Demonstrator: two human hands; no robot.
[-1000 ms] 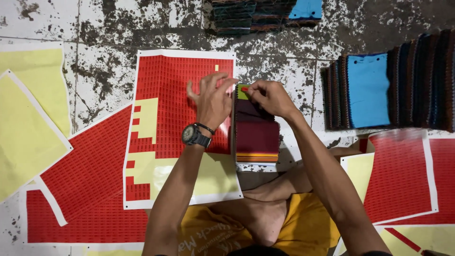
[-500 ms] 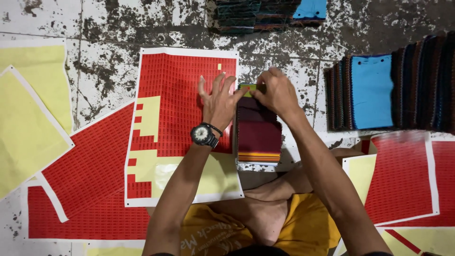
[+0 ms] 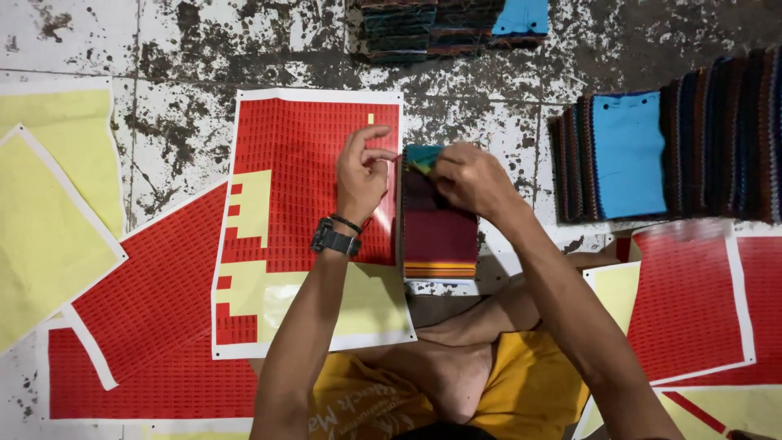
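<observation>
Two hands work at the top end of a small stack of fabric swatches (image 3: 440,236), which lies on the floor just right of a red sticker sheet (image 3: 309,163) and in front of the person's folded legs. The right hand (image 3: 468,179) pinches a small green-yellow piece at the stack's top edge, fingers closed on it; the left hand (image 3: 362,175) is open, fingertips resting near the sheet's right edge beside the stack. To do this well, I judge the left hand should steady the stack while the right presses squarely at the top edge, keeping the layers aligned. Room is tight: the sheet's edge touches the stack on the left, and a fanned row of swatches (image 3: 668,155) lies well apart toward the right. Bare speckled floor (image 3: 179,138) opens beyond the sheet's far-left corner.
</observation>
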